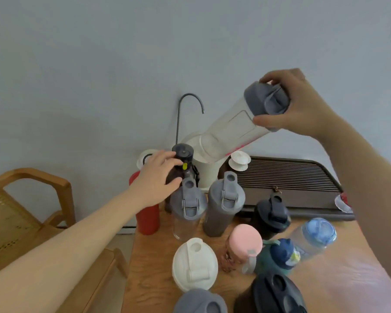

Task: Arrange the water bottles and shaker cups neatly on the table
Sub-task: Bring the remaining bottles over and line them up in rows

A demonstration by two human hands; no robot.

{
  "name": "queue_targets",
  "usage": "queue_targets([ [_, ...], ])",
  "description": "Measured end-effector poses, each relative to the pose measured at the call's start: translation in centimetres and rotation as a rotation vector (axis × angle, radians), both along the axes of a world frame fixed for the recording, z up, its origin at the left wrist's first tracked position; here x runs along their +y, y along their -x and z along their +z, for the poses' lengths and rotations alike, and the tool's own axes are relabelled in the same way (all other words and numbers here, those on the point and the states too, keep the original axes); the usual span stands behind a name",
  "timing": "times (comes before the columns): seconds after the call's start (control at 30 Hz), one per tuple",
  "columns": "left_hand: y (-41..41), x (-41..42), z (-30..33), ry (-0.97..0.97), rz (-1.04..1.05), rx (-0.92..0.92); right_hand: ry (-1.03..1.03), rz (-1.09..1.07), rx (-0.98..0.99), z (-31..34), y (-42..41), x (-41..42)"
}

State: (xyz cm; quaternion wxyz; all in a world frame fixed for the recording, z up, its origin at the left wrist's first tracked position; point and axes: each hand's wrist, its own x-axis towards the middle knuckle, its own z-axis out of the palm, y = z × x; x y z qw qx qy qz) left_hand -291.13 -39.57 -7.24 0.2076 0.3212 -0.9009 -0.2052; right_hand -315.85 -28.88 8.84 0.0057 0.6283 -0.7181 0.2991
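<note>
A: Pale wall behind, wooden counter crowded w/ bottles & shakers. Landmark = dark slatted tea tray at the back.

B: Where's the thing in play?

A: Clear shaker w/ grey lid, up in the air above the tray's left end, tilted, base pointing down-left. Right hand has it by the lid, fingers wrapped round the cap, thumb below, closed firmly.

B: Left hand?

A: Left of the tray, arm stretched fwd, palm down. Fingers curled round the neck of a dark bottle w/ a yellow-green tab; looks gripped, though how tight I can't tell. Red bottle stands just behind the wrist.

B: How to do this step well?

A: I'd say bring the shaker upright first, then lower it into a free gap in front of the tray, near the two grey-lidded shakers. Lid-only grip means the base can swing, so go slow and don't clip neighbours. Keep the dark bottle steady meanwhile.
</note>
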Motion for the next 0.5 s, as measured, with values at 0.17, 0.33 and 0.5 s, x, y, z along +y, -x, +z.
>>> queue_targets([
  [0.17, 1.9, 1.0, -0.8, 0.125, -0.139, -0.206, -0.178, 0.04, 0.181, -6.7, 2.1, -5.1],
  [0.33, 2.6, 0.9, -1.1, 0.202, -0.165, -0.456, -0.409, 0.148, 0.306, -12.2, 2.0, -7.4],
  [0.5, 2.6, 0.6, -2.3, 0.325, -0.207, -0.584, -0.5, 0.192, 0.223, -14.9, 2.1, -8.9],
])
